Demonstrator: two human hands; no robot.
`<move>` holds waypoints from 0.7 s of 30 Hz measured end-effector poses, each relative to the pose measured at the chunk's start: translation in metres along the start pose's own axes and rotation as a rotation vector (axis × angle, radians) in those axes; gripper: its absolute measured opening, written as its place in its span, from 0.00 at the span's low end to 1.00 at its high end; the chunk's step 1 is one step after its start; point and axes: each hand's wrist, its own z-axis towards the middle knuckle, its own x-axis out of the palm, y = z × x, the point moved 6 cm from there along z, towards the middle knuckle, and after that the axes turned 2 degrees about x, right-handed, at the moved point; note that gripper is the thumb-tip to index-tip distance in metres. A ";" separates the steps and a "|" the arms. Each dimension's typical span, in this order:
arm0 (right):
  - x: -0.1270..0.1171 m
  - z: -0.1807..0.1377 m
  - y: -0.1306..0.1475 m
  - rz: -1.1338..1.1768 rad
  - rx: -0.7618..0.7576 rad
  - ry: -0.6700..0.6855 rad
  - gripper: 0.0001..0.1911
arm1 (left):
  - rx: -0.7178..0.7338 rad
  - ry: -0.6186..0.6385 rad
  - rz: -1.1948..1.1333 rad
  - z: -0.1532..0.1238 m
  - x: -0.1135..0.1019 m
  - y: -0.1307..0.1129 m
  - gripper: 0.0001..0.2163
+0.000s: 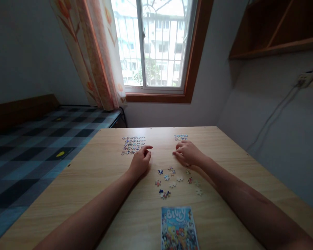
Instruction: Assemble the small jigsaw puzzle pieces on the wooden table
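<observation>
My left hand (141,160) rests at the right edge of a block of joined jigsaw puzzle rows (130,145). Its index finger stretches out, apart from the thumb, and no piece shows in it. Just in front of a smaller block of puzzle rows (181,137) is my right hand (188,152). Its fingers are bent, with a gap between thumb and forefinger; I see no piece between them. Several loose puzzle pieces (167,177) lie scattered between my forearms. Near me lies a picture sheet or box lid (179,227) lettered "Bluey".
Everything lies on a light wooden table (109,205). A bed with a checked cover (75,133) stands to the left. Beyond the table are a window (161,52) and a flowered curtain (99,55). A shelf (281,47) and a cable (273,111) are on the right wall.
</observation>
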 end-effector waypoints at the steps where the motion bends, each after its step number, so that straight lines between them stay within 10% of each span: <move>1: -0.001 -0.003 -0.016 0.004 0.037 0.000 0.17 | 0.001 0.001 -0.003 0.000 0.000 0.000 0.16; 11: 0.002 -0.029 -0.108 -0.003 0.345 0.047 0.09 | 0.032 0.011 0.027 0.002 -0.001 -0.001 0.15; 21: 0.022 -0.028 -0.129 -0.065 0.468 -0.065 0.13 | 0.049 0.046 0.057 0.001 0.001 -0.004 0.15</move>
